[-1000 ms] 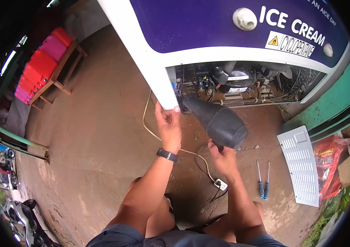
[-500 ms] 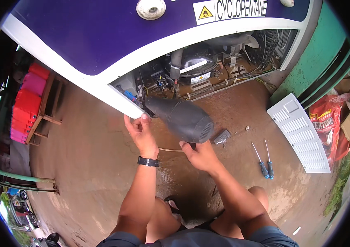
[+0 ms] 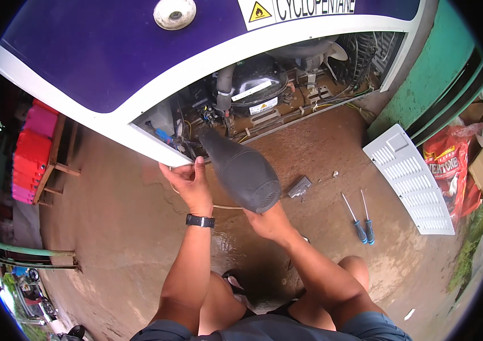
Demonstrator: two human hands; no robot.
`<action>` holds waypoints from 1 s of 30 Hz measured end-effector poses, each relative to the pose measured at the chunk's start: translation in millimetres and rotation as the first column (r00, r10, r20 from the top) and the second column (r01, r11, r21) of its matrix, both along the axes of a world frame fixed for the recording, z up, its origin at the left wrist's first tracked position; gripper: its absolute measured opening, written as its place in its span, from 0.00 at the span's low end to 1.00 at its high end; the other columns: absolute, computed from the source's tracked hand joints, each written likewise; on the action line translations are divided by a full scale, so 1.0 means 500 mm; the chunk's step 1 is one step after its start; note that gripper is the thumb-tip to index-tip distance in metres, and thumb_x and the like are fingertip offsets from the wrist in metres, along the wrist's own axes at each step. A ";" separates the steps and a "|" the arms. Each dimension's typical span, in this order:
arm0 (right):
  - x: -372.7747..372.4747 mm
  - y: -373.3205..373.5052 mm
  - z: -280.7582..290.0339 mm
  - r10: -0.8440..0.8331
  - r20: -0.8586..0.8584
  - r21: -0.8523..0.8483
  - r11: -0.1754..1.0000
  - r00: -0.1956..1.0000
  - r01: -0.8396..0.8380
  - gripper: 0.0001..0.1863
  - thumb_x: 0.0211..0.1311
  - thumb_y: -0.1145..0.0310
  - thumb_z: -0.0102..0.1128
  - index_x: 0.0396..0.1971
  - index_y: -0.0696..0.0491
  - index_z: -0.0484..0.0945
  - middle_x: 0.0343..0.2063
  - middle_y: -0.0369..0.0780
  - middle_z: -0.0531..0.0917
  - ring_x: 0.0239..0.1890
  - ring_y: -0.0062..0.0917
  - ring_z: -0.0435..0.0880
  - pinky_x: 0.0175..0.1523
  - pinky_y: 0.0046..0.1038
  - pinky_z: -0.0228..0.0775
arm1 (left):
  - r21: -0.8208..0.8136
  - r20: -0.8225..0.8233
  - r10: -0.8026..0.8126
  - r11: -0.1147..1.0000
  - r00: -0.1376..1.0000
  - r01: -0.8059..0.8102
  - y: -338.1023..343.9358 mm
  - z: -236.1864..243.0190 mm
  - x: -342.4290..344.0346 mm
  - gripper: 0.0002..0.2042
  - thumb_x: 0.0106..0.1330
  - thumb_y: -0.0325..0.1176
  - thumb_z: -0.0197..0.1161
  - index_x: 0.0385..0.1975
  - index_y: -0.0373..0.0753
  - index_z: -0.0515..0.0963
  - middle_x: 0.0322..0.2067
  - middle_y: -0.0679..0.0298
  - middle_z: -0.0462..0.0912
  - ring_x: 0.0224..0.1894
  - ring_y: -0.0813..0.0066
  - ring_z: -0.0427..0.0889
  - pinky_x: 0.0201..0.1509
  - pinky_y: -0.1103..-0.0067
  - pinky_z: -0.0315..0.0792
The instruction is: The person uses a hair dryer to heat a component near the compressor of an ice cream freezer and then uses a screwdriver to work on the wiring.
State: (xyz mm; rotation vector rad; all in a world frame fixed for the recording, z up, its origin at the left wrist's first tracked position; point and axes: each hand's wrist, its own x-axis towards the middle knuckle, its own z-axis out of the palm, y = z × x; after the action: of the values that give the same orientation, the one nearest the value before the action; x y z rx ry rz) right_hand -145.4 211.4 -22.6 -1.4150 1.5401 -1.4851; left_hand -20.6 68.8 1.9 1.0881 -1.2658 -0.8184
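Note:
A black hair dryer (image 3: pixel 245 175) is in my right hand (image 3: pixel 270 223), gripped below its rear grille; the handle is mostly hidden by the dryer's body and my hand. Its nozzle points up and left into the open compartment of a purple and white refrigeration cabinet (image 3: pixel 99 128). My left hand (image 3: pixel 192 184) grips the cabinet's white lower edge, with the thumb raised beside the nozzle. Inside the compartment sit a black compressor (image 3: pixel 257 85), pipes and wiring. Close to the nozzle lies a blue part (image 3: pixel 163 135) among the wires.
Two blue-handled screwdrivers (image 3: pixel 361 227) and a small dark grey block (image 3: pixel 299 187) lie on the wet brown floor. A white vented panel (image 3: pixel 412 179) rests at right, before a red bag (image 3: pixel 449 165). Red and pink containers (image 3: pixel 34 153) stand on a wooden rack at left.
The dryer has swung so its rear end sits lower and further left, with the nozzle pointing more steeply upward. My left hand stays at the cabinet edge. The whole view has shifted slightly.

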 end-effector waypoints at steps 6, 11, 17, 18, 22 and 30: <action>-0.030 0.023 0.000 0.013 -0.183 0.027 1.000 0.983 -0.009 0.30 0.59 0.70 0.64 0.63 0.56 0.71 0.64 0.53 0.68 0.64 0.53 0.69 0.69 0.44 0.64 | -0.043 0.113 0.105 0.994 0.988 -0.101 0.002 -0.006 -0.022 0.49 0.68 0.23 0.68 0.78 0.39 0.36 0.32 0.66 0.75 0.35 0.79 0.76 0.39 0.81 0.73; -0.034 0.028 0.041 -0.018 -0.023 0.069 0.997 1.000 0.020 0.29 0.58 0.70 0.65 0.59 0.59 0.69 0.54 0.53 0.71 0.58 0.53 0.71 0.64 0.45 0.67 | -0.102 0.185 0.163 0.984 0.969 -0.146 -0.004 -0.012 -0.017 0.48 0.67 0.19 0.64 0.79 0.39 0.34 0.35 0.65 0.74 0.35 0.79 0.74 0.38 0.80 0.73; -0.030 0.009 0.053 0.016 -0.092 0.002 1.000 0.996 -0.016 0.27 0.55 0.71 0.67 0.54 0.62 0.69 0.50 0.53 0.71 0.55 0.52 0.71 0.61 0.44 0.68 | -0.067 0.132 0.150 0.988 0.980 -0.142 -0.011 -0.016 -0.008 0.50 0.65 0.18 0.65 0.79 0.40 0.35 0.35 0.65 0.73 0.36 0.78 0.75 0.40 0.80 0.75; -0.030 0.009 0.053 -0.001 -0.102 -0.016 1.000 0.995 -0.001 0.26 0.55 0.71 0.67 0.54 0.61 0.70 0.49 0.53 0.71 0.55 0.52 0.71 0.61 0.44 0.68 | -0.061 0.150 0.140 0.989 0.979 -0.132 -0.008 -0.013 -0.013 0.49 0.65 0.18 0.62 0.79 0.38 0.33 0.35 0.64 0.73 0.36 0.77 0.74 0.42 0.79 0.73; -0.025 0.006 0.073 0.002 -0.104 -0.057 0.998 0.995 -0.008 0.24 0.57 0.72 0.65 0.53 0.60 0.73 0.48 0.52 0.72 0.54 0.52 0.71 0.61 0.45 0.68 | -0.026 0.126 0.114 0.993 0.985 -0.111 -0.002 -0.006 -0.015 0.48 0.65 0.18 0.59 0.78 0.37 0.32 0.35 0.63 0.73 0.37 0.74 0.74 0.45 0.77 0.72; -0.020 -0.001 0.044 -0.027 -0.260 -0.033 0.999 0.965 0.019 0.24 0.58 0.73 0.63 0.55 0.59 0.71 0.48 0.51 0.71 0.54 0.50 0.70 0.61 0.45 0.67 | -0.128 0.186 0.159 0.982 0.970 -0.136 -0.011 -0.031 -0.007 0.49 0.65 0.17 0.61 0.79 0.38 0.33 0.35 0.65 0.73 0.35 0.79 0.75 0.38 0.81 0.75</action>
State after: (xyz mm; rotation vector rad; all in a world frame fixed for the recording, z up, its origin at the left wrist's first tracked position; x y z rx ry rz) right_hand -155.2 210.7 -0.5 -1.6696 1.7004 -1.3842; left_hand -24.0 63.4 -13.8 1.1757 -1.3599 -0.5294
